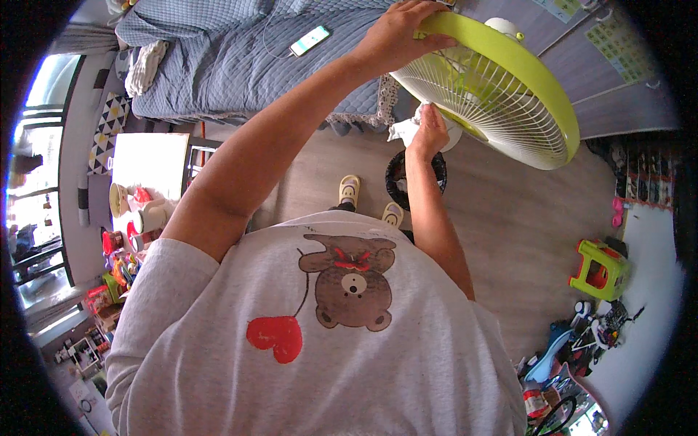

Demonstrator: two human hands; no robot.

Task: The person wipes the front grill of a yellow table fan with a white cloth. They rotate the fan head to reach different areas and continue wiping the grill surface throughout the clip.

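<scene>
An electric fan with a lime-green rim (515,46) and a white wire grille (507,111) stands in front of me, its face tilted down. My left hand (401,32) grips the top left of the rim, thumb on the front side. Lower down, my right hand (431,133) pinches a crumpled white cloth or tissue (402,132) close to the grille's lower left edge. Whether the cloth touches the grille cannot be seen. Part of a round white piece, likely the fan's base (453,139), shows behind that hand.
A waste bin with a black liner (393,182) stands below my right hand, near my yellow slippers (349,189). Beyond is a bed with a grey-blue quilted cover (234,71), bearing a phone (310,41) on a cable. A green stool (613,272) lies right; a cluttered white table (150,158) stands left.
</scene>
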